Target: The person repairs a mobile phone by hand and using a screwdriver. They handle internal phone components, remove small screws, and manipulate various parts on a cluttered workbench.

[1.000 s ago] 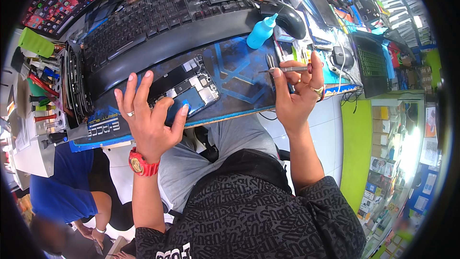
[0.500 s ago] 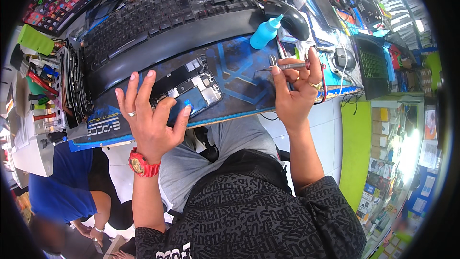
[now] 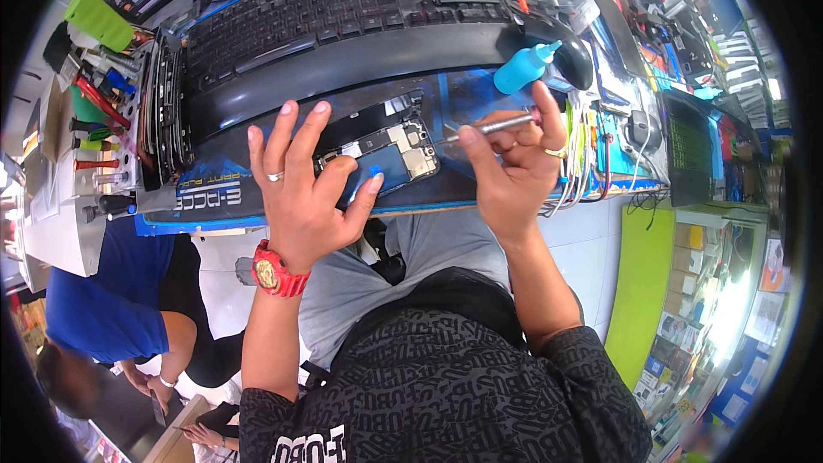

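Note:
An opened smartphone (image 3: pixel 410 139) lies on the dark blue work mat, its inner board, black battery and shiny metal covers exposed. My left hand (image 3: pixel 309 180) spreads its fingers over the phone's left end. Its index finger and thumb rest at the near side, the thumb tip beside a small blue piece (image 3: pixel 375 171). In my right hand (image 3: pixel 514 176) is a slim metal screwdriver (image 3: pixel 506 123), held between thumb and fingers. Its thin tip points left, at the phone's right edge; whether it touches is unclear. A second pointed metal tip shows beside it, partly hidden by the hand.
Behind the phone stretches a black keyboard (image 3: pixel 343 13). A light-blue squeeze bottle (image 3: pixel 525 67) leans beside a black mouse (image 3: pixel 573 58). Cables (image 3: pixel 587 150) hang at the right. A tool holder (image 3: pixel 107 120) stands left; another person in blue (image 3: pixel 107 300) sits at lower left.
My right hand has brought the screwdriver leftward relative to the phone, its tip now by the phone's right edge. My left hand keeps its place on the phone while the whole view shifts.

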Tool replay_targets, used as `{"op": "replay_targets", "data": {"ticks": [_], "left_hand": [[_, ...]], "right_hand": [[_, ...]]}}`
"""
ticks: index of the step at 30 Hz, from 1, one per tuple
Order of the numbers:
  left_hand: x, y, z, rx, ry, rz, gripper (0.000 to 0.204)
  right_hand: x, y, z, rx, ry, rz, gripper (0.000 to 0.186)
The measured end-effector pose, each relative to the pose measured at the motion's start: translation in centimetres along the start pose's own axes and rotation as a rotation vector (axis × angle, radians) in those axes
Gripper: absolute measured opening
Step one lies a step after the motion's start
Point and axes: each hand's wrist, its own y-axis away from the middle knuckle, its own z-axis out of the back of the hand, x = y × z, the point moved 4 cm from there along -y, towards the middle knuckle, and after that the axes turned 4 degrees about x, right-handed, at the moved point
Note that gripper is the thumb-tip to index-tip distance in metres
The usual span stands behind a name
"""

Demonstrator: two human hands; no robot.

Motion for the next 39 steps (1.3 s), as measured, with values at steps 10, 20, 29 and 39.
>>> {"op": "replay_targets", "data": {"ticks": [10, 20, 29, 39], "left_hand": [[0.0, 0.1, 0.0, -0.001, -0.001, -0.013, 0.028], [0.0, 0.1, -0.1, 0.003, 0.005, 0.001, 0.029], [0.0, 0.2, 0.0, 0.006, 0.003, -0.003, 0.029], [0.0, 0.2, -0.1, 0.005, -0.001, -0.007, 0.030]], "right_hand": [[-1.3, -0.7, -1.7, -0.024, -0.085, -0.105, 0.087], [-1.5, -1.1, -2.6, 0.002, -0.081, -0.138, 0.087], [-1.7, -1.2, -2.6, 0.006, -0.035, -0.130, 0.084], [-1.8, -1.1, -2.6, 0.021, -0.026, -0.148, 0.085]]}}
